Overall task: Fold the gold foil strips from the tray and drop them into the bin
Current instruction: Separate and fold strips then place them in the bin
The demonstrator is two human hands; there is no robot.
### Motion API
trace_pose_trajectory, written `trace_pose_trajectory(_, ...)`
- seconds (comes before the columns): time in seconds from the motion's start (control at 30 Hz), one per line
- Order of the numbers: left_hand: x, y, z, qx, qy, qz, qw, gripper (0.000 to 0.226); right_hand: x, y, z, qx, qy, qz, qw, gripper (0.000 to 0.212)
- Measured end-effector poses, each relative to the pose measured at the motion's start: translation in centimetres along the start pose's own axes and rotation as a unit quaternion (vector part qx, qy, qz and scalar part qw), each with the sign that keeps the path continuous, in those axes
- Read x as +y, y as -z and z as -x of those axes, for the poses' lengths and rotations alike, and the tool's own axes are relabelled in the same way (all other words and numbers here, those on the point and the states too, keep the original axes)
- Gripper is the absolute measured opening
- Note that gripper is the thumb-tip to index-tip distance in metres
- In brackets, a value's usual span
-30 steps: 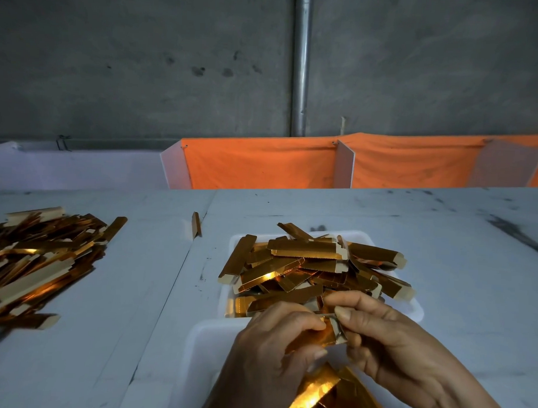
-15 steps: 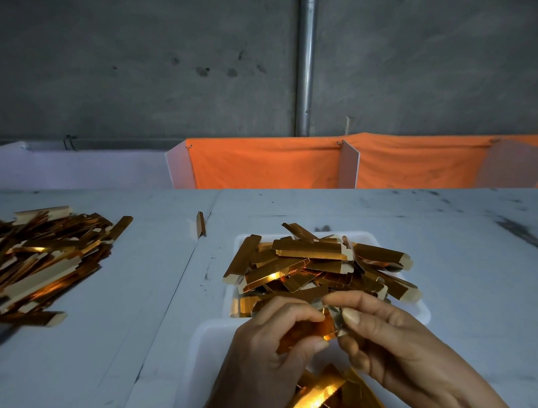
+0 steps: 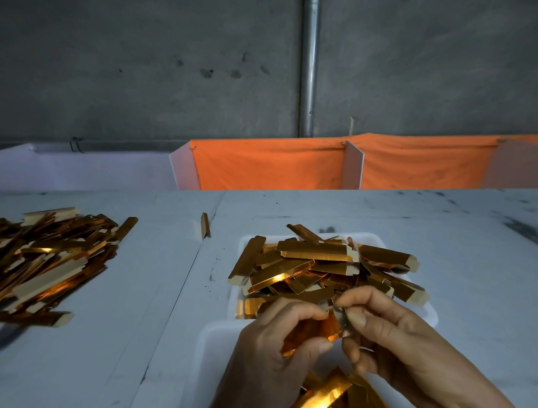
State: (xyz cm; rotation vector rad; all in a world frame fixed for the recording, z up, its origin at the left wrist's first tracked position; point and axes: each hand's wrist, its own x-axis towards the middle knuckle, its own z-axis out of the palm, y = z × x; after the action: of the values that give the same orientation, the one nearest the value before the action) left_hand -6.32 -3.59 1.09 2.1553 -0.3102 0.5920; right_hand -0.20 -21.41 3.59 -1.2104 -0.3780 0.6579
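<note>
Head view: both hands are mid-fold over the near edge of the surface — left hand (image 3: 275, 341) and right hand (image 3: 388, 336) each pinch one gold strip (image 3: 315, 330) between them. The tray (image 3: 428, 310) just beyond is heaped with strips, and only a few lie in the bin (image 3: 207, 351) below — so I'd say plenty is left. Another pile (image 3: 43, 260) sits at the left edge.

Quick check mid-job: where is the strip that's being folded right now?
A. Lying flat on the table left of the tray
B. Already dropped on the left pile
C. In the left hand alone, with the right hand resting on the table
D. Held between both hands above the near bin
D: the left hand and right hand both pinch one gold strip, held up in front of the tray, over the near bin.
</note>
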Motion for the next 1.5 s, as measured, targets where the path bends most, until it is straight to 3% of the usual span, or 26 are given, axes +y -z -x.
trace_pose_trajectory(0.33, 0.12, 0.07, 0.11, -0.029, 0.021, 0.013, 0.999, 0.038, 0.34, 0.09, -0.33, 0.008, 0.02, 0.001, 1.0, 0.012)
trace_pose_trajectory(0.6, 0.18, 0.13, 0.06, -0.055, 0.013, -0.016, 0.998, 0.034, 0.41, 0.3, -0.33, 0.008, 0.059, 0.136, 0.989, 0.005)
trace_pose_trajectory(0.83, 0.46, -0.22, 0.08, -0.079, 0.026, -0.033, 0.996, 0.034, 0.17, 0.01, -0.06, 0.003, 0.024, 0.189, 0.982, 0.003)
trace_pose_trajectory(1.03, 0.22, -0.16, -0.01, -0.083, 0.018, -0.051, 0.995, 0.038, 0.46, 0.09, 0.23, 0.026, 0.058, 0.275, 0.959, 0.032)
trace_pose_trajectory(1.17, 0.17, -0.43, 0.0, -0.083, 0.022, -0.06, 0.995, 0.04, 0.48, -0.17, 0.23, 0.048, 0.081, 0.362, 0.927, 0.034)
trace_pose_trajectory(1.5, 0.08, -0.37, 0.02, -0.081, 0.015, -0.036, 0.996, 0.036, 0.15, -0.17, 0.36, 0.029, 0.069, 0.288, 0.955, 0.028)
